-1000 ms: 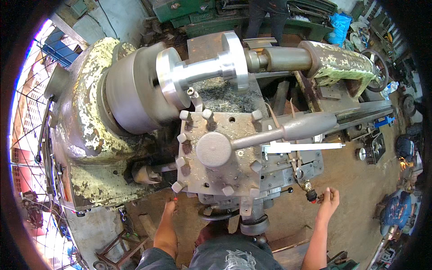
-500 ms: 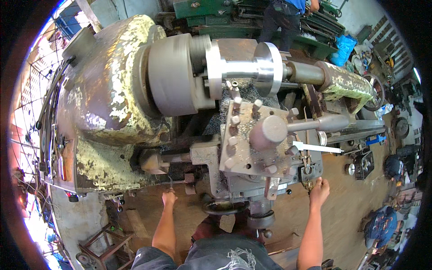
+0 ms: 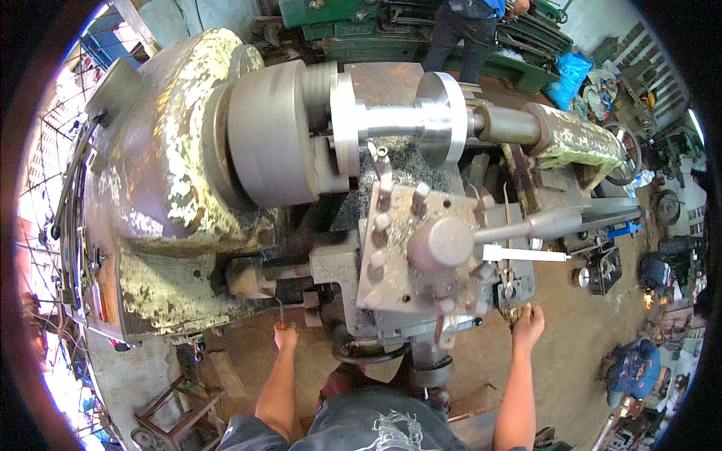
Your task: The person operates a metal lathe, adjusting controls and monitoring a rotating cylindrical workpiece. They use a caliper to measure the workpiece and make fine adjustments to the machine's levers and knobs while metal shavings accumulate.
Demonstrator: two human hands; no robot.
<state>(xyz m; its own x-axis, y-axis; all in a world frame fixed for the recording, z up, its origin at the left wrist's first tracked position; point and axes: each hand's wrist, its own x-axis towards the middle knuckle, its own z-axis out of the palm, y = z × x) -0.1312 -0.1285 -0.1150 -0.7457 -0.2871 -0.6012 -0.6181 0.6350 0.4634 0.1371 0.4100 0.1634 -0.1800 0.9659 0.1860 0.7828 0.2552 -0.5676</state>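
A lathe chuck (image 3: 271,135), blurred as if spinning, carries a shiny metal workpiece (image 3: 395,120) with a wide flange at each end. The tailstock (image 3: 515,124) supports its right end. Below stands the tool post (image 3: 441,244) with its thick clamp handle, and a cutting tool (image 3: 382,154) points up near the left flange. My left hand (image 3: 286,338) is closed around the orange grip of a thin hooked rod (image 3: 282,310), below the carriage's left side. At the carriage's lower right, my right hand (image 3: 529,325) is closed on a small brassy crank handle (image 3: 511,313).
White calipers (image 3: 525,254) lie on the carriage's right side. A carriage handwheel (image 3: 368,349) is in front of my body. A black tray (image 3: 604,270) stands farther right. Another person (image 3: 462,34) stands at a green machine behind; one more (image 3: 635,372) is low at the right.
The view has shifted slightly. My left hand has drawn a little down from the carriage, showing more of the hooked rod. My right hand remains at the crank handle.
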